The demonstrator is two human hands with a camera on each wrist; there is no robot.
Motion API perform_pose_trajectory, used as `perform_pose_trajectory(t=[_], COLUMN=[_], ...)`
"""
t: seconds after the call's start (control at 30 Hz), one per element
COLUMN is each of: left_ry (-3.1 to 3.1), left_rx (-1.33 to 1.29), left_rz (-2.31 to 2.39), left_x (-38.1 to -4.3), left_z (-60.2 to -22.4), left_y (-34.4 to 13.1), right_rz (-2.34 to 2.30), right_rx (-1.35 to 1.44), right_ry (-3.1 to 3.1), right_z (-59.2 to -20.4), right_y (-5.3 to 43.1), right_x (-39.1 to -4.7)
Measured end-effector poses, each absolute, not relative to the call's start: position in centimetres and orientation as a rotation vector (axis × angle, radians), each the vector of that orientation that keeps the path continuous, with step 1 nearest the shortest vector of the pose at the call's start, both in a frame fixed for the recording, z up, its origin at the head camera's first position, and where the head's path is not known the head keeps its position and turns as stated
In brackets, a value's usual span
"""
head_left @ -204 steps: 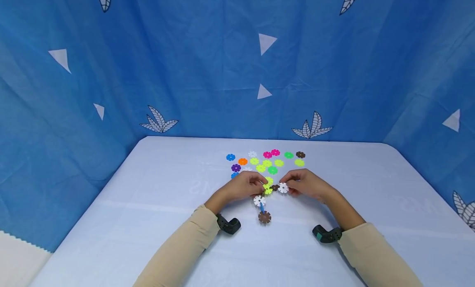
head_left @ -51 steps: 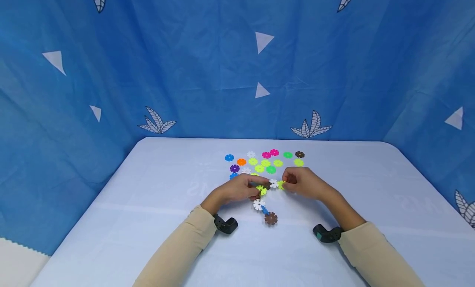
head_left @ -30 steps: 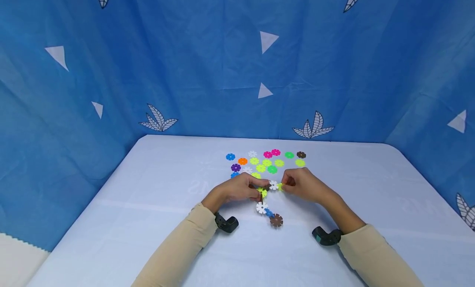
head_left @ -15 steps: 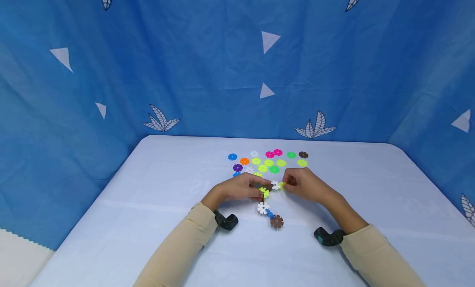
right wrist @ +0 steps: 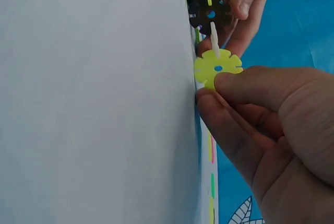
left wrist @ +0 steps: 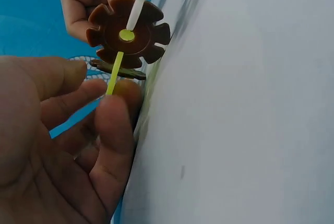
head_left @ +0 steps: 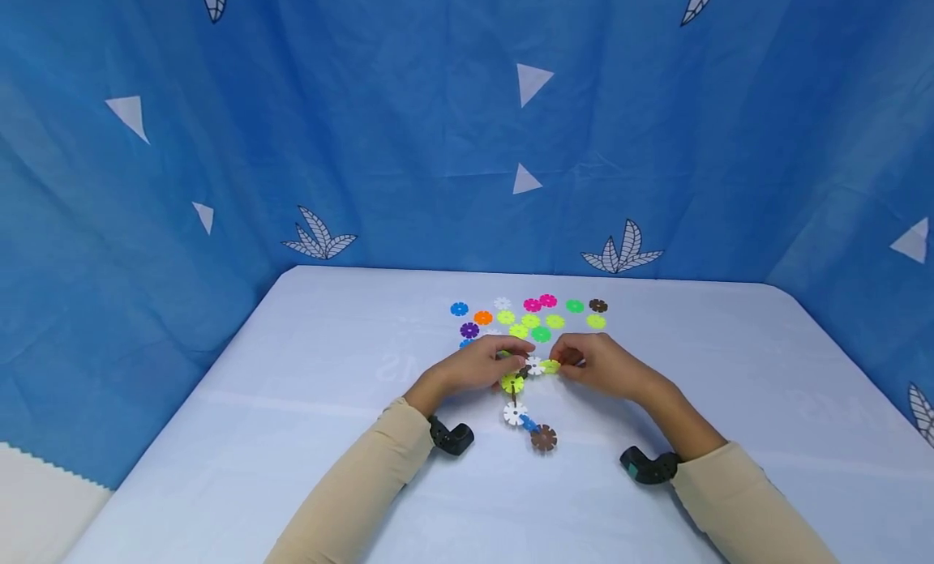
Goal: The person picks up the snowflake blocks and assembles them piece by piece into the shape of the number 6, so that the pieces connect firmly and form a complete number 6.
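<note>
The left hand (head_left: pixel 477 368) pinched a yellow-green disc (head_left: pixel 512 382) of the snowflake-disc chain (head_left: pixel 527 394) between thumb and fingertips; in the left wrist view that disc appeared edge-on below a brown disc (left wrist: pixel 128 32). The right hand (head_left: pixel 598 365) clamped a second yellow-green disc (right wrist: pixel 217 68) at the chain's other end, thumb on top and forefinger beneath. A white disc (head_left: pixel 535 366) sat between the two hands. The chain's lower part (a white disc, a blue one and a brown one (head_left: pixel 543 438)) trailed toward the person and lay on the table (head_left: pixel 292 402).

Loose discs (head_left: pixel 540 334) of many colours lay in a cluster just beyond the hands, well short of the table's far edge. Wide bare surface extended to the left and right edges, and toward the near edge only the two beige sleeves (head_left: pixel 365 483) crossed it. A blue curtain (head_left: pixel 409 143) with white leaves and triangles closed off three sides.

Faint lettering showed on the tablecloth left of the hands; it could not be read.
</note>
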State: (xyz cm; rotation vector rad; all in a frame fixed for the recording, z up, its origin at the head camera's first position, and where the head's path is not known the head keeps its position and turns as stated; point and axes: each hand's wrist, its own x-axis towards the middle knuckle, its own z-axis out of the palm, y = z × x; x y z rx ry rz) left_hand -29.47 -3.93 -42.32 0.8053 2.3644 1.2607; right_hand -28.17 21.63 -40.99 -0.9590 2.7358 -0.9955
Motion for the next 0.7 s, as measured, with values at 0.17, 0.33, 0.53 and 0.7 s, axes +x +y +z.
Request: perform_pose_trajectory(t=[0.17, 0.33, 0.53, 0.7], left_ry=[2.457, 2.508, 2.514, 2.490], left_rx=[0.828, 0.872, 0.816, 0.839], left_rz=[1.155, 0.996, 0.958, 1.005], left_x=[-30.0, -30.6, -31.0, -31.3], left_z=[-42.3, -41.7, -41.2, -41.2], left_y=[-3.6, -3.0, -2.7, -2.6], right_rz=[-0.951, -0.879, -0.826, -0.800], right_rx=[-0.954, -0.730, -0.475, -0.427], right_ry=[2.699, 2.838, 2.914, 2.900], right_z=[-40.2, -39.6, -39.9, -40.0], right_y=[23.0, 25.8, 27.7, 27.7], right_x=[-28.7, -30.5, -33.3, -34.4])
